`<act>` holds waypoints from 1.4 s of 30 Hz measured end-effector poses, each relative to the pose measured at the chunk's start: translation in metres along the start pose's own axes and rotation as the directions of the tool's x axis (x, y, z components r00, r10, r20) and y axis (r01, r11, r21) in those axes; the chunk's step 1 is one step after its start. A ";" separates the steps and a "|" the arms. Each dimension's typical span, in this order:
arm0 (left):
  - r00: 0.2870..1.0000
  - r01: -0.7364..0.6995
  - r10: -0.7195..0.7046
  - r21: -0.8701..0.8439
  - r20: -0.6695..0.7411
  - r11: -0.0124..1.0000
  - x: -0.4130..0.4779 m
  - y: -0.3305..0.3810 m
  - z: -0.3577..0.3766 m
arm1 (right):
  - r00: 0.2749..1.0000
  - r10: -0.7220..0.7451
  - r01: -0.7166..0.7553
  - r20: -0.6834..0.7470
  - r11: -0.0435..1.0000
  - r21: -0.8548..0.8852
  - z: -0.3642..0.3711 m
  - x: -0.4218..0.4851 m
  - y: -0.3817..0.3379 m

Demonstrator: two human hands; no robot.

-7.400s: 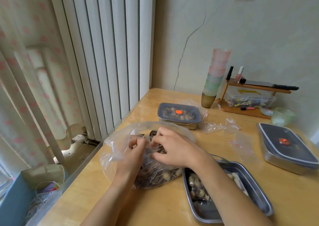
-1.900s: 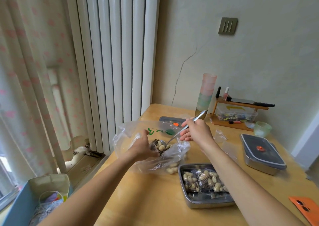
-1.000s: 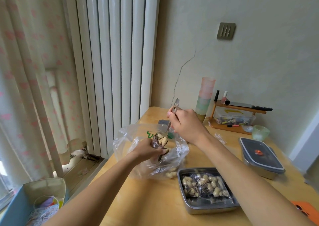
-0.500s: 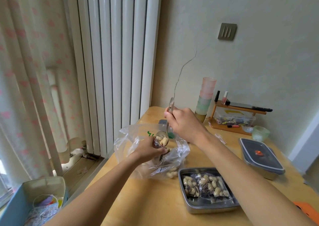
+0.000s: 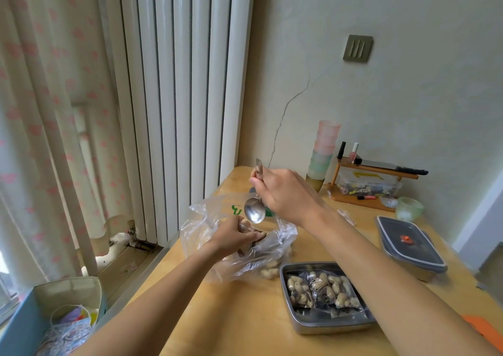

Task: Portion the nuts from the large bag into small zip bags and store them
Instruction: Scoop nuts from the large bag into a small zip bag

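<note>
The large clear plastic bag (image 5: 206,219) of nuts lies crumpled on the wooden table (image 5: 245,315). My left hand (image 5: 231,237) is inside it and holds a small zip bag whose top is mostly hidden by my fingers. My right hand (image 5: 283,192) grips a metal spoon (image 5: 255,212) upright, bowl down and empty, just above the left hand. An open steel tray (image 5: 302,324) at the near right holds filled small zip bags of nuts (image 5: 321,291). A few nuts (image 5: 268,271) show through the large bag's lower edge.
A lidded steel container (image 5: 408,249) stands to the right. At the back are stacked plastic cups (image 5: 324,151), a wooden rack (image 5: 373,173) with bottles and a box, and a green glass cup (image 5: 409,208). A radiator (image 5: 174,97) stands left. A box (image 5: 65,320) sits on the floor.
The spoon held nuts half a second ago and now hangs empty, tipped upright over the small bag in my left hand. My right hand rose slightly.
</note>
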State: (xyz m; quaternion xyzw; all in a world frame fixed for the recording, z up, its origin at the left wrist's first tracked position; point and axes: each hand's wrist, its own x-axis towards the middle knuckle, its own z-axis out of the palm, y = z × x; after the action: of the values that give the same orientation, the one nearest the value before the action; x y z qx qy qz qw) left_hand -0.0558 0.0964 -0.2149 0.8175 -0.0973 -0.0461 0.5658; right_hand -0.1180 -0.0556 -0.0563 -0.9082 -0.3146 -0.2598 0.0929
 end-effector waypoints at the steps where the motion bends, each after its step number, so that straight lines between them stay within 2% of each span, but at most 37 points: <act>1: 1.000 0.000 0.000 0.014 -0.017 1.000 0.000 0.000 0.000 | 1.000 0.014 -0.013 -0.012 1.000 0.004 0.001 -0.001 0.001; 7: 0.997 -0.077 0.077 0.071 -0.001 0.995 0.001 0.002 -0.003 | 0.992 0.124 -0.126 0.022 0.985 0.122 0.009 -0.003 0.007; 11: 0.999 -0.023 0.028 0.124 -0.044 0.992 0.002 -0.002 -0.008 | 0.967 0.238 -0.226 -0.094 0.966 0.125 0.017 -0.004 0.016; 14: 0.989 0.073 -0.057 0.119 -0.135 0.990 0.007 -0.001 -0.018 | 0.944 0.318 -0.316 -0.089 0.948 0.041 0.028 -0.006 0.024; 16: 0.963 0.162 -0.100 0.240 -0.252 0.957 0.008 0.003 -0.025 | 0.936 0.351 -0.352 -0.033 0.936 -0.010 0.039 -0.010 0.025; 18: 0.931 0.258 -0.096 0.450 -0.352 0.855 0.003 0.003 -0.031 | 0.930 0.368 -0.367 0.011 0.929 -0.042 0.049 -0.015 0.024; 21: 0.901 0.275 -0.004 0.563 -0.435 0.780 -0.002 -0.004 -0.036 | 0.922 0.387 -0.383 0.014 0.918 -0.105 0.064 -0.021 0.025; 27: 0.923 0.341 -0.112 0.649 -0.368 0.680 0.019 -0.010 -0.037 | 0.920 0.391 -0.387 0.008 0.915 -0.113 0.072 -0.024 0.022; 32: 0.908 0.382 -0.186 0.563 -0.375 0.733 0.025 -0.014 -0.036 | 0.922 0.383 -0.375 0.058 0.920 -0.113 0.075 -0.028 0.014; 34: 0.910 0.368 -0.168 0.549 -0.380 0.751 0.028 -0.011 -0.037 | 0.912 0.406 -0.399 0.057 0.911 -0.104 0.074 -0.032 0.013; 39: 0.929 0.270 -0.070 0.535 -0.364 0.801 0.036 0.015 -0.036 | 0.872 0.488 -0.489 0.027 0.869 0.076 0.076 -0.033 0.015; 42: 0.943 0.216 -0.013 0.582 -0.332 0.784 0.034 0.031 -0.033 | 0.865 0.502 -0.494 -0.009 0.853 0.167 0.080 -0.034 0.015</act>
State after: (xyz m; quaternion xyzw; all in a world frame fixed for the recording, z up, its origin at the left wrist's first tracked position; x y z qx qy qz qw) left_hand -0.0195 0.1087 -0.1730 0.9571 0.0338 0.0820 0.2757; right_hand -0.0983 -0.0591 -0.1425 -0.9413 -0.0860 -0.2244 0.2372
